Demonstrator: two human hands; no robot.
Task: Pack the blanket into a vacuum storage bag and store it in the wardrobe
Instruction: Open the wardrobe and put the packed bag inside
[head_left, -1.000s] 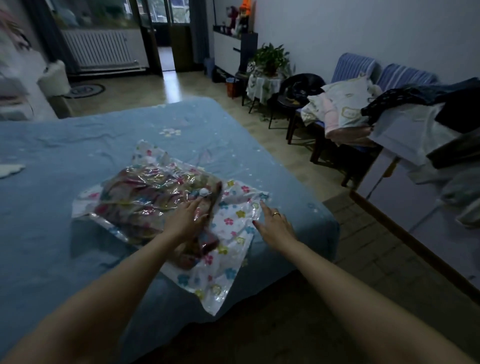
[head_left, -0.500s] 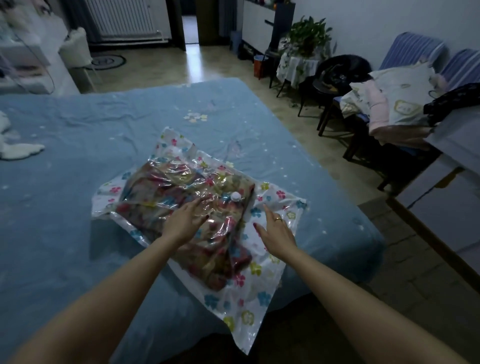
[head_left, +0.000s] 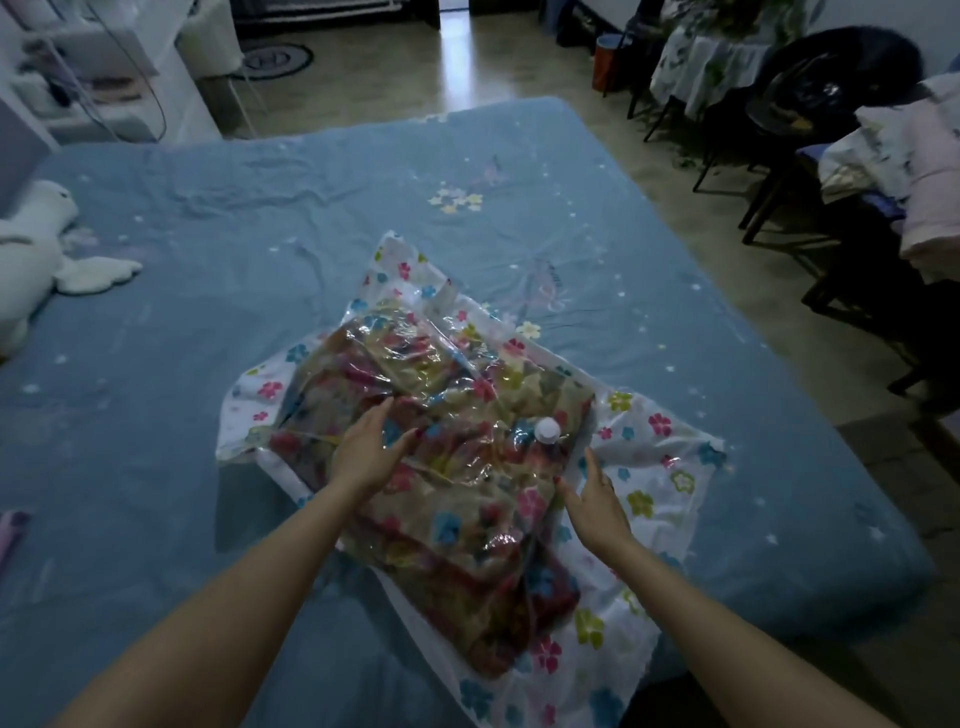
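Lying on the near right part of the blue bed (head_left: 218, 270): the vacuum storage bag (head_left: 649, 467), flower-printed and clear on top, with the folded blanket (head_left: 467, 519) already inside and showing through the plastic. Sitting on the bag's upper face, toward its right side, the white round valve (head_left: 548, 429). Trailing flat and slack around the bundle, the bag's loose edges – widest on the right and at the near corner hanging past the bed edge.

Resting palm-down on top of the bundle, the left hand (head_left: 371, 452), fingers straight and held together, thumb set apart – pressing or smoothing, not gripping. Hovering at the bundle's right flank just near of the valve, the right hand (head_left: 592, 501), fingers straight and loosely spread, pinching nothing; touching the plastic or just clear of it – impossible to tell.

Judging from this: packing done, flattening and air removal probably in hand, the plastic still crinkled and loose over the blanket rather than drawn tight. Whether the bag's mouth is sealed – not visible. Calling next for firm downward pressure across the bundle toward the valve, or for suction there, then for a two-handed lift under the bundle for carrying to the wardrobe, not in view here.

Lying far left on the bed, a white plush toy (head_left: 36, 244); standing far right, dark chairs (head_left: 810, 104) with piled laundry.
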